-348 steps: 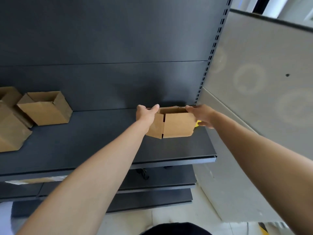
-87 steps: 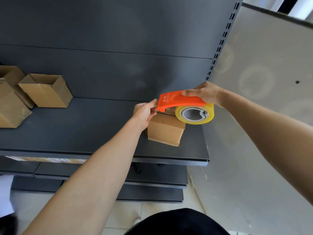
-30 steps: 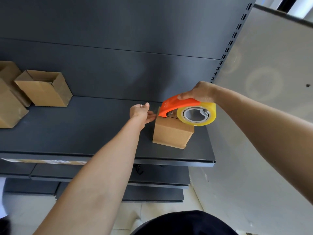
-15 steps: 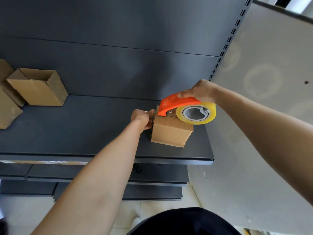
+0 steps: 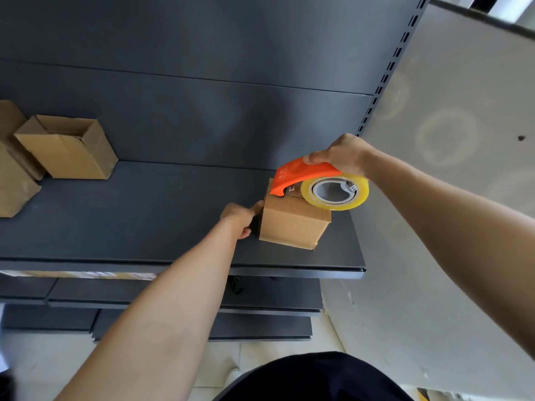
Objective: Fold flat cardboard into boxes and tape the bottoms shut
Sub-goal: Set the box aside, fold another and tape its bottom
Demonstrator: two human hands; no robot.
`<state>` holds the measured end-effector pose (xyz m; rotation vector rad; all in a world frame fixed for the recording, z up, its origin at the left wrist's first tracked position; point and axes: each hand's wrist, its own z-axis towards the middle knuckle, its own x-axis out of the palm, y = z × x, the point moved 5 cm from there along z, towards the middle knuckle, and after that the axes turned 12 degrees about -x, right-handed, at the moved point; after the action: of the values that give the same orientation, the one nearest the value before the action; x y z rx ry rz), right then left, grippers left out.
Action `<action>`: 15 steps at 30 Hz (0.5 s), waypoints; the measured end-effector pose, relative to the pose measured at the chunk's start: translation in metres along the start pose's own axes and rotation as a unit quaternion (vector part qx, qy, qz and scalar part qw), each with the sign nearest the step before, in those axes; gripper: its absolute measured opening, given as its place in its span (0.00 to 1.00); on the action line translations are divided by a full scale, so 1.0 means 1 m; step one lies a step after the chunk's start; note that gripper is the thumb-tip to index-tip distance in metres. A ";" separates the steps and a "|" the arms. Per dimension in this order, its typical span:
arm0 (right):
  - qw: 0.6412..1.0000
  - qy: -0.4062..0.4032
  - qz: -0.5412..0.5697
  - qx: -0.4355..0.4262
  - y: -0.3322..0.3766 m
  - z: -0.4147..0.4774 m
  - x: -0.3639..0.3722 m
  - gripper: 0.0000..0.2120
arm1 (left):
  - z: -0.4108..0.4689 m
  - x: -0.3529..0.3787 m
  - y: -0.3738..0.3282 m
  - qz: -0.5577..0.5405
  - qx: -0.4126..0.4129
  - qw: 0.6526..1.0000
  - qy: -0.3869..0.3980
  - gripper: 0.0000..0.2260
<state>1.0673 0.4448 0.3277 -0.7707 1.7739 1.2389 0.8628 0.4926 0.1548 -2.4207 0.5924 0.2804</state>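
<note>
A small brown cardboard box (image 5: 292,224) stands on the dark shelf (image 5: 144,215) near its right end, flaps closed on top. My right hand (image 5: 341,153) grips an orange tape dispenser (image 5: 301,173) with a yellowish clear tape roll (image 5: 335,192); the dispenser's front tip rests on the box's top at its left edge. My left hand (image 5: 241,217) presses against the box's left side, thumb at the upper corner, fingers curled. The top seam is mostly hidden under the dispenser.
Folded open boxes (image 5: 68,147) stand at the shelf's left end, another (image 5: 14,183) at the frame's edge. A grey panel (image 5: 448,111) rises right of the shelf upright. Lower shelves (image 5: 173,296) sit beneath. My dark clothing fills the bottom.
The dispenser's tip has shifted to the box's left top edge. My left hand slid down from the top corner onto the box's left side.
</note>
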 end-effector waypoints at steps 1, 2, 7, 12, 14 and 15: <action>1.000 0.000 0.002 0.000 0.000 0.000 0.000 0.25 | 0.002 -0.001 -0.003 -0.004 0.043 0.999 -0.027 0.14; 1.000 0.000 0.004 0.002 0.000 0.000 0.000 0.25 | 0.001 -0.002 -0.010 -0.024 0.100 0.994 -0.040 0.08; 1.000 0.000 0.018 0.007 -0.003 0.000 -0.001 0.25 | -0.031 0.011 -0.047 -0.128 0.252 0.950 0.134 0.14; 1.000 0.002 0.030 0.005 -0.008 0.000 -0.001 0.25 | -0.025 0.019 -0.045 -0.085 0.251 0.954 0.141 0.08; 0.999 0.006 0.034 -0.002 -0.007 0.001 0.000 0.26 | -0.027 0.020 -0.047 -0.073 0.256 0.955 0.133 0.08; 0.999 0.010 0.034 -0.005 -0.006 0.001 0.000 0.27 | -0.028 0.020 -0.048 -0.066 0.260 0.955 0.126 0.08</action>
<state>1.0725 0.4435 0.3253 -0.7356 1.8249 1.2886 0.9044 0.5022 0.1955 -1.9785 0.5299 -0.2233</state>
